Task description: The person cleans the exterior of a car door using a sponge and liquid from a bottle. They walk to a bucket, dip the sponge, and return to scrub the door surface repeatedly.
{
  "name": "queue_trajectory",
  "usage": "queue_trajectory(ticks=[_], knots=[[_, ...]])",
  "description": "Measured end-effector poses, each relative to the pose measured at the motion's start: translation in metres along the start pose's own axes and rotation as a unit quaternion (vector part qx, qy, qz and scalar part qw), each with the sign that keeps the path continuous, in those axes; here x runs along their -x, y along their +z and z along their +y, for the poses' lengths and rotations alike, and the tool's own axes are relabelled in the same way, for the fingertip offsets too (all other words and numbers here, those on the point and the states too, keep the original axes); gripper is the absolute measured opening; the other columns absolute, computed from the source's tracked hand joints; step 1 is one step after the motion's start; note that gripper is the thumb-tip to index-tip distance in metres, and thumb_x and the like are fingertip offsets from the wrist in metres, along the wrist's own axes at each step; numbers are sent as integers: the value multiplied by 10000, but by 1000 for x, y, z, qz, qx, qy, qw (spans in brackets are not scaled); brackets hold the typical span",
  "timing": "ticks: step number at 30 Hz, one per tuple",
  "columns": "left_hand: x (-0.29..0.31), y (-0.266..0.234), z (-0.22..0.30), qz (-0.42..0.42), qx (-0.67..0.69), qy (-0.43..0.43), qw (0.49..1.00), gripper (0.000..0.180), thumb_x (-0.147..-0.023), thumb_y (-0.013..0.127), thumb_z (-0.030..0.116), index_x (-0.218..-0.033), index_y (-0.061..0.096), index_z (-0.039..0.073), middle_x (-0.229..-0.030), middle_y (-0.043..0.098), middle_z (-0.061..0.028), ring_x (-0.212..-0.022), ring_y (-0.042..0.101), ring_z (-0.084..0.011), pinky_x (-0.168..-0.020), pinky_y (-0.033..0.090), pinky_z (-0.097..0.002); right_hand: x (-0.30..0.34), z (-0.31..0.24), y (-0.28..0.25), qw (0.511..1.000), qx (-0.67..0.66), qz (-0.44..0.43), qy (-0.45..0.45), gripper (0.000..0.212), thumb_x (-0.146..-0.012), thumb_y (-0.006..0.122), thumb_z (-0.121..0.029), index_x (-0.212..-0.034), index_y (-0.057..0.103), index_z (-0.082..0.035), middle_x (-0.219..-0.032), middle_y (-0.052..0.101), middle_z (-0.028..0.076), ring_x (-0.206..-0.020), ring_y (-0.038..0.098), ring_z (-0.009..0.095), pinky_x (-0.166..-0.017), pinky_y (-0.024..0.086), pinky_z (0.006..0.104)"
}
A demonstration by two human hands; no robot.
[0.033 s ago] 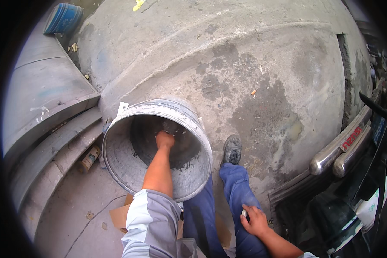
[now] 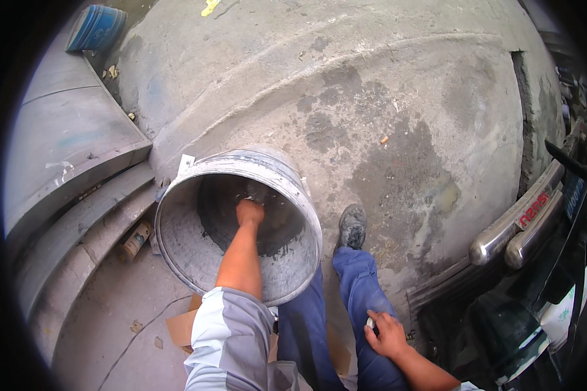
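Note:
A large grey, plaster-stained drum (image 2: 182, 241) stands between the steps and my legs, its wide mouth toward me. My left hand (image 2: 250, 212) reaches deep inside it, fingers closed. A small pale bit shows at its far side, but what the fingers hold is hidden. Dark wet patches mark the drum's inner wall and bottom. My right hand (image 2: 388, 333) rests on my right knee, over the blue trousers (image 2: 365, 283). Its thumb and fingers are closed on a small whitish piece (image 2: 370, 322), too small to name.
Concrete steps (image 2: 104, 208) rise at the left, with a cylindrical can (image 2: 135, 240) beside them. A blue bucket (image 2: 98, 27) is at the far left. Flattened cardboard (image 2: 181, 328) lies under the drum. A vehicle's chrome bumper (image 2: 496, 234) and dark parts border the right.

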State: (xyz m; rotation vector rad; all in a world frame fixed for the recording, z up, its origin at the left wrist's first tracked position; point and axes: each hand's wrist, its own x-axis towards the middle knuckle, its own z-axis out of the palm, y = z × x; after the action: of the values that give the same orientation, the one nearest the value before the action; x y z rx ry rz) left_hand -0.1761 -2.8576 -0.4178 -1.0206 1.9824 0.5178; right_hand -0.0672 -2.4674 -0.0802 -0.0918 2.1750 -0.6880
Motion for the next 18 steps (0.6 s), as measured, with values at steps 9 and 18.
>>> queue_trajectory(ticks=[9, 18], knots=[[6, 16, -3, 130, 63, -1, 989, 531, -702, 858, 407, -994, 742, -21, -1085, 720, -251, -1092, 681, -383, -959, 540, -423, 0, 3, 1, 1000, 0, -1, -8, 413, -848, 708, -233, -1220, 646, -66, -1059, 673, 147, -901, 669, 377, -812, 544, 473], [-32, 14, -28, -28, -135, 73, 988, 605, -705, 850, 459, -1069, 725, -7, -1132, 706, -254, -1110, 676, -372, -951, 542, -429, 0, 3, -2, 1000, 2, -6, -16, 402, -839, 715, -227, -1206, 656, -75, -1053, 678, 141, -907, 673, 371, -810, 548, 461]])
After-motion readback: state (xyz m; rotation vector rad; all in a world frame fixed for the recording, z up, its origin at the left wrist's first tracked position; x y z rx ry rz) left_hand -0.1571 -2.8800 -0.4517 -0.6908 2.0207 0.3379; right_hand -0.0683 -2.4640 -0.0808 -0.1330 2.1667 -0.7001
